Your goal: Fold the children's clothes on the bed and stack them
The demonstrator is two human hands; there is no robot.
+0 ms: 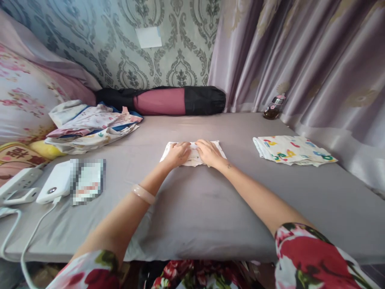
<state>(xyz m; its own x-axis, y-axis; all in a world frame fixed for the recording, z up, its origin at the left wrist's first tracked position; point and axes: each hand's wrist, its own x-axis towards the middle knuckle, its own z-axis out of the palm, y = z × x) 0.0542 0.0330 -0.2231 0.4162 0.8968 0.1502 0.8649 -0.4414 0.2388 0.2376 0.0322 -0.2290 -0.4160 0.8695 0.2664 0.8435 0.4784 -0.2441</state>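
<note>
Fingers point(201, 145) on cloth point(194, 155), sheet point(195, 212) beyond every edge

Folded cloth point(194, 159) on sheet point(198, 212), left hand point(179, 154) and right hand point(209, 153) atop. From cloth: clothes heap point(93, 125), 10 o'clock; bag point(161, 101), 11–12, along wall point(186, 44); bottle point(273, 109), 2, beside curtain point(249, 52); 2nd folded cloth point(294, 149), 3; blurred item point(89, 182), 8–9, power bank point(57, 180) at its 9.
</note>
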